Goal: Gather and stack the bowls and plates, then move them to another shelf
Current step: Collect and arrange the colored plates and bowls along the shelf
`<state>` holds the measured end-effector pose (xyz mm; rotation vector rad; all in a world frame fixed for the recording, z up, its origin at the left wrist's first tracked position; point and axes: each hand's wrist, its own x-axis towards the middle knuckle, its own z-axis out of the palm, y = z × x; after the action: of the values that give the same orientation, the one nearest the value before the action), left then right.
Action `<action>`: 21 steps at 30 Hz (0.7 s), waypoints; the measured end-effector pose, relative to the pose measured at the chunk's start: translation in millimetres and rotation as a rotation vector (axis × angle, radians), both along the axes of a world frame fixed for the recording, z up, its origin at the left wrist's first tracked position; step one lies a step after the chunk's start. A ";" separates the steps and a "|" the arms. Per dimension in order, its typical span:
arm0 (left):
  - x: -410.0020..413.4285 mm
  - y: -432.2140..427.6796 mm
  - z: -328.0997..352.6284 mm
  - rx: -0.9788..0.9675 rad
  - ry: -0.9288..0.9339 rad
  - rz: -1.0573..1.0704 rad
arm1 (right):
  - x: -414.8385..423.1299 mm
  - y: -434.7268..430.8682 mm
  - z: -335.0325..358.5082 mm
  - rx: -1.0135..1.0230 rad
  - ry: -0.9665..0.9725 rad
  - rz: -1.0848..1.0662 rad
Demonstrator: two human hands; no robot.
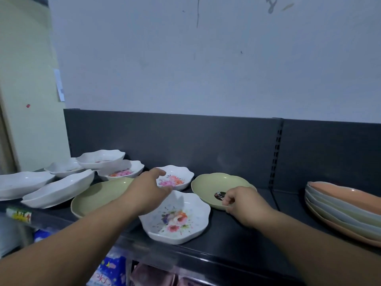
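Several white floral bowls and two green plates lie on a dark shelf (pixel 237 236). My left hand (pixel 147 185) reaches over the left green plate (pixel 97 195) and closes its thumb and fingers on the near rim of a small floral bowl (pixel 177 178). A larger floral bowl (pixel 177 217) sits in front, just under that wrist. My right hand (pixel 243 205) pinches the near rim of the right green plate (pixel 216 184), which carries a dark sticker. More white bowls (pixel 99 159) crowd the left end, some tilted on each other.
A stack of pastel plates (pixel 340 211) with a peach one on top stands at the right end. The shelf's dark back panel (pixel 206 141) and a slotted upright (pixel 277 153) rise behind. Packaged goods (pixel 111 271) sit on the level below.
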<state>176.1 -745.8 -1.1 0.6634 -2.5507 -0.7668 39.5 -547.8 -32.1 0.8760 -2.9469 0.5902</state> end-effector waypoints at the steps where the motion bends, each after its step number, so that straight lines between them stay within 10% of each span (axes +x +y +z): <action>1: -4.2 2.7 0.6 0.002 0.004 -0.016 | 0.7 1.3 1.0 -0.019 -0.004 -0.005; 21: -77.4 109.0 28.6 0.371 0.256 -0.273 | 13.4 126.1 67.7 -0.473 0.277 -0.065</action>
<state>98.8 -636.8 27.5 0.2955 -2.3072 -1.3463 52.8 -421.7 35.6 0.7346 -2.4240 1.0111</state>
